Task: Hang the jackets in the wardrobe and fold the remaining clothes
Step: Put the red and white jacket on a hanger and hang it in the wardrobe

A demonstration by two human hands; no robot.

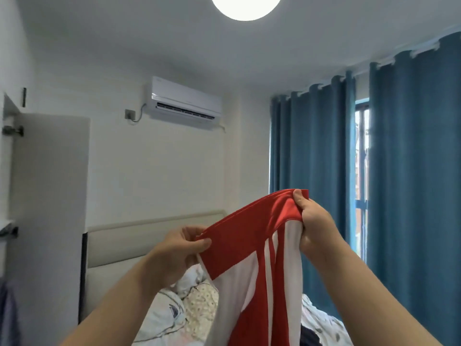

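The left hand (183, 248) and right hand (311, 216) each pinch the waistband of red-and-white shorts (259, 260), probably, raised at five o'clock above the bed (174, 310); folding comes next, needing them laid flat.

Your two bare forearms, no sleeves in view, your left hand (178, 248) and right hand (315, 218) ungloved, no rings or watch showing, short-nailed fingers (298, 196)
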